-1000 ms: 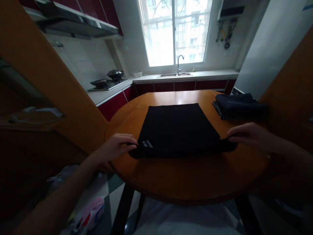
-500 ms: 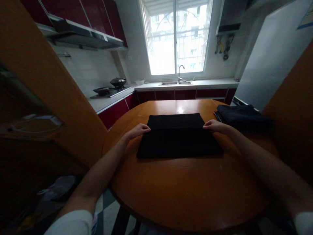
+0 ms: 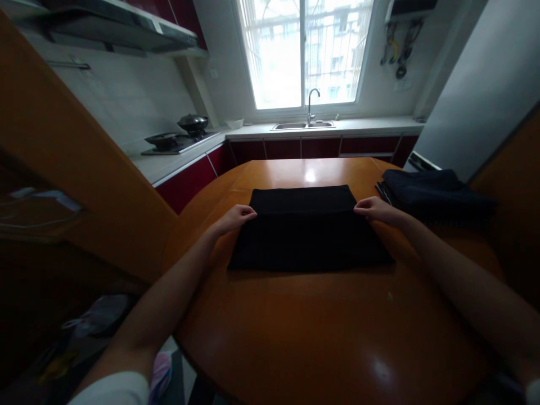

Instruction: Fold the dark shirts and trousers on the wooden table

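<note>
A black folded cloth point(image 3: 310, 239), perhaps a garment, lies flat on the wooden table point(image 3: 320, 326). A crease or folded edge runs across it from side to side, level with my hands. My left hand point(image 3: 237, 217) pinches this edge at the cloth's left side, with thumb and fingers pressed together. At the opposite end, my right hand point(image 3: 375, 209) is closed in a like pinch on the right side. What kind of garment it is cannot be made out.
Dark blue folded clothes point(image 3: 434, 194) are stacked at the table's right side. Behind the table runs a counter with a sink point(image 3: 291, 126) and faucet point(image 3: 311, 104). Pans point(image 3: 193, 122) sit on the stove at left. A pale fridge point(image 3: 468, 95) stands at right.
The view has tilted down and come a little closer. Both hands keep their pinch at the cloth's two sides, and the cloth lies nearly the same.
</note>
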{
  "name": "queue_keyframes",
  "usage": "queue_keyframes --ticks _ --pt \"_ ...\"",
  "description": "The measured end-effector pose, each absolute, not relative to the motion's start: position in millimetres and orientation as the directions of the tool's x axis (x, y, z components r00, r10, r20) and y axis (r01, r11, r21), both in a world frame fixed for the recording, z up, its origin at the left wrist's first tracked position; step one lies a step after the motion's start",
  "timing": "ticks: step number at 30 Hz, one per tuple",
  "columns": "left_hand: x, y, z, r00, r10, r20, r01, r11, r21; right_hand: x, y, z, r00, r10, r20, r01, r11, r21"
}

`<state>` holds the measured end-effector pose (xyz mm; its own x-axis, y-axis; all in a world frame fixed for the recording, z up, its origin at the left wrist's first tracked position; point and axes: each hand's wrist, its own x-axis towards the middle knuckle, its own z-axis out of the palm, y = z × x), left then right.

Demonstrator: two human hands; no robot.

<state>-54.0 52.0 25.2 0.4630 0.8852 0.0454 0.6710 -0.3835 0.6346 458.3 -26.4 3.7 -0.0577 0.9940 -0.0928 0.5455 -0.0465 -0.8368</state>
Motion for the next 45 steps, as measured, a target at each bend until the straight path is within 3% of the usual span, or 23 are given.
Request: queue_keyframes --ticks 6,12,14,18,20,23,26,28,30,33,38,45 --pt "-9.1 58.2 52.1 0.661 0.749 -0.049 0.59 -0.479 0.65 457.7 -27.7 7.8 -0.094 0.991 -0.097 0.552 -0.029 -0.833" --pt "80.7 58.7 63.2 0.826 0.494 -0.271 0.558 -0.649 0.518 452.8 -35.2 5.8 -0.073 0.994 -0.086 0.527 -0.035 -0.849" --pt "92.2 61.2 60.0 0.816 0.485 -0.313 0.574 -0.625 0.529 453.8 -37.6 4.4 -0.081 0.993 -0.089 0.475 -0.041 -0.879" --pt "91.7 71.5 51.1 0.775 0.463 -0.43 0.619 -0.421 0.663 459.5 -33.6 -1.1 -0.083 0.991 -0.103 0.309 -0.073 -0.948" --pt "87.3 76.2 50.1 0.749 0.488 -0.449 0.651 -0.417 0.634 460.8 -28.5 -4.5 -0.058 0.994 -0.095 0.342 -0.07 -0.937" --pt "80.3 73.7 52.2 0.723 0.579 -0.377 0.691 -0.585 0.425 453.3 -25.6 -7.3 0.016 0.999 -0.028 0.6 -0.032 -0.8" --pt "78.1 53.2 46.8 0.747 0.661 -0.066 0.66 -0.728 0.185 426.9 -34.4 -4.9 0.119 0.976 0.185 0.848 -0.003 -0.531" --pt "82.4 33.4 34.6 0.799 0.591 0.11 0.579 -0.806 0.126 399.1 -43.5 -1.1 0.066 0.927 0.37 0.921 0.086 -0.379" --pt "90.2 15.5 18.5 0.86 0.5 0.104 0.487 -0.864 0.127 369.4 -49.8 2.4 -0.102 0.88 0.464 0.926 0.254 -0.278" --pt "99.5 1.6 -0.9 0.876 0.482 0.019 0.475 -0.87 0.133 338.6 -46.6 4.4 -0.28 0.875 0.395 0.881 0.397 -0.255" --pt "91.6 5.1 -5.6 0.854 0.52 0.0 0.512 -0.84 0.18 345.8 -19.9 5.1 -0.247 0.963 0.108 0.878 0.269 -0.396" --pt "76.2 7.5 -4.6 0.817 0.577 -0.015 0.565 -0.794 0.226 400.3 -1.3 4.4 -0.283 0.958 -0.048 0.898 0.247 -0.364"
